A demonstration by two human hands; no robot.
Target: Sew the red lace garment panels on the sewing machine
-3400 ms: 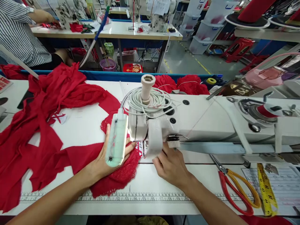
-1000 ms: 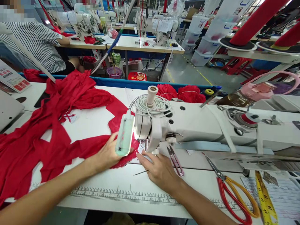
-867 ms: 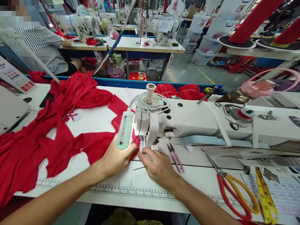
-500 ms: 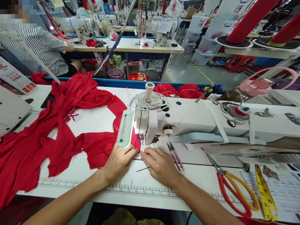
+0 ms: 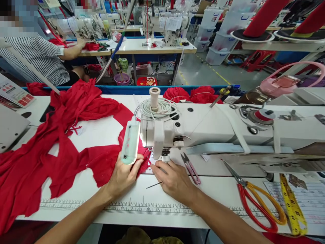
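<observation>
My left hand [image 5: 124, 174] is closed on the edge of the red fabric [image 5: 104, 161], thumb on top, just left of the presser foot; the small lamp hides part of its fingers. My right hand [image 5: 175, 179] sits below the sewing machine [image 5: 159, 132] head, its fingers curled round a thin dark pointed tool [image 5: 154, 185] whose tip sticks out to the left. Its fingertips lie beside a narrow red strip [image 5: 149, 163] at the fabric's edge. The fabric runs under the needle area and spreads leftward in folds.
Thread snips [image 5: 191, 168] lie right of my right hand. Further right are scissors [image 5: 254, 200] with red and orange handles and a yellow tape measure [image 5: 291, 206]. A ruler scale [image 5: 162, 210] runs along the table front. A co-worker in a striped shirt [image 5: 38, 61] sits behind.
My left hand has drawn slightly left, away from my right hand, and the fabric edge by the needle has shifted. My right hand stays nearly in place. The view has turned a little.
</observation>
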